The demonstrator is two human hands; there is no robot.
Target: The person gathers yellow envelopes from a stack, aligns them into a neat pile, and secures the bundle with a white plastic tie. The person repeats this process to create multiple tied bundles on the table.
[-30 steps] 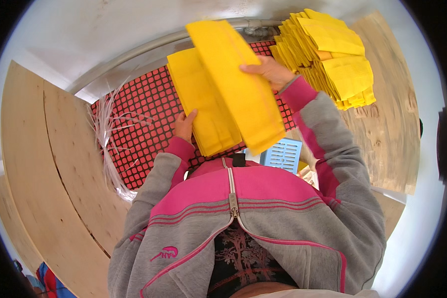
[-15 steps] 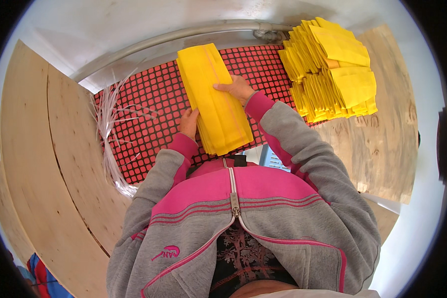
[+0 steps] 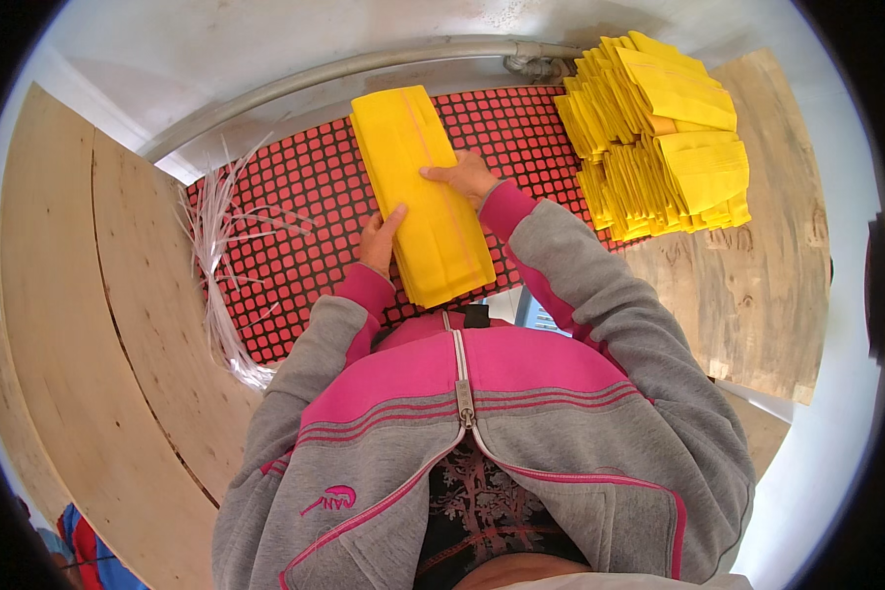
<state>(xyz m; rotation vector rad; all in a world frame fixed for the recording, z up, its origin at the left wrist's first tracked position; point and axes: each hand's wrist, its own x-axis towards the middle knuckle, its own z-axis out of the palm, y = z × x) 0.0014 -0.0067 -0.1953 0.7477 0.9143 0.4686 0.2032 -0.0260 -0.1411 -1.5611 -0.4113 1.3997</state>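
A long stack of folded yellow fabric (image 3: 421,202), with a thin pinkish line along its top piece, lies slightly slanted in front of me. My left hand (image 3: 379,243) grips its left long edge, the thumb on top and the other fingers hidden beneath or beside it. From the opposite edge my right hand (image 3: 467,177) clasps it, thumb laid across the top face and fingers against the side. Under the stack is a red-and-black grid-patterned surface (image 3: 295,182).
A tall heap of similar folded yellow pieces (image 3: 703,172) stands at the far right, beside a bare wooden board (image 3: 747,285). Loose white plastic strips (image 3: 216,226) hang over the left end of the patterned surface. Wooden planks (image 3: 79,295) fill the left; a pipe (image 3: 344,69) runs along the wall.
My left thumb has come up onto the top of the stack from its edge. The stack's near end has shifted slightly left, while my right hand keeps its grip.
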